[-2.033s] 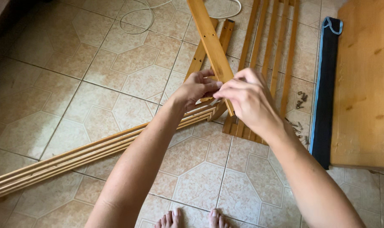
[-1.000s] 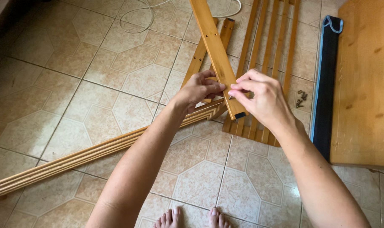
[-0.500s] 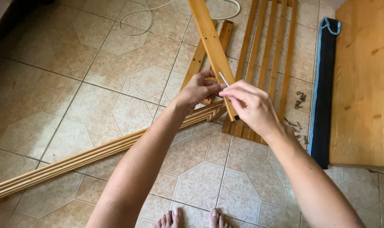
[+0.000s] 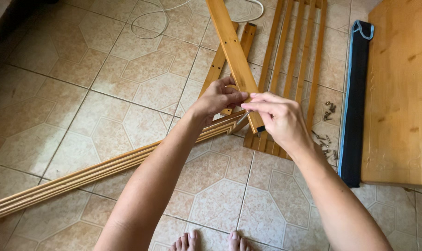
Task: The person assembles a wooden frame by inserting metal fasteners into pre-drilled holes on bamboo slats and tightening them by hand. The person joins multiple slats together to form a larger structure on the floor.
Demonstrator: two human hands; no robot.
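Two bare hands grip one flat, light-brown wooden slat (image 4: 233,51) near its lower end, mid-frame. Left hand (image 4: 218,98) is closed round its edge; right hand (image 4: 278,117) pinches a thin metal key (image 4: 243,118) against it, now turned slightly from half a second ago. Small metal screws (image 4: 328,111) lie at three o'clock, a slatted wooden panel (image 4: 294,60) at one.

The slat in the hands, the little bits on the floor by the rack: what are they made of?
Slat: seemingly bamboo or light wood, smooth honey-coloured finish, fine straight grain, dark end cap. Bits: likely metal screws, grey and faintly shiny, too small to be sure.
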